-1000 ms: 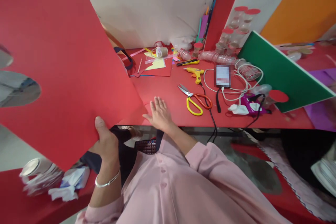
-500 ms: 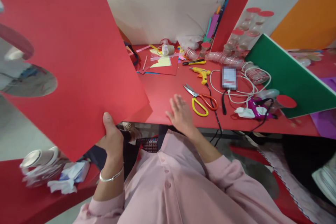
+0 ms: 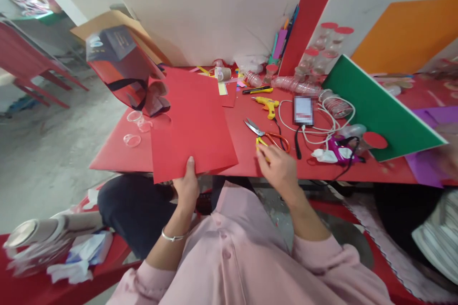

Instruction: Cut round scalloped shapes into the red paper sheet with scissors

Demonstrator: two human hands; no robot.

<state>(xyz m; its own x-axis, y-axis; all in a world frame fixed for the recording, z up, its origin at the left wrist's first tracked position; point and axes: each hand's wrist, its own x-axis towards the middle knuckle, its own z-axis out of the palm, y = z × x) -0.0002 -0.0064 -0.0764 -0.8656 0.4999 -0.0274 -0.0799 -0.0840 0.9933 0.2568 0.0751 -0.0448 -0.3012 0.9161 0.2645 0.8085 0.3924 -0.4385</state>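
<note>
Your left hand pinches the smooth, flat red sheet by its lower edge, left of centre; thin clear rings lie farther left. Your right hand covers part of the scissors, lower centre; whether it grips them, I cannot tell. A yellow glue gun sits just above, and a stiff green board leans at right.
</note>
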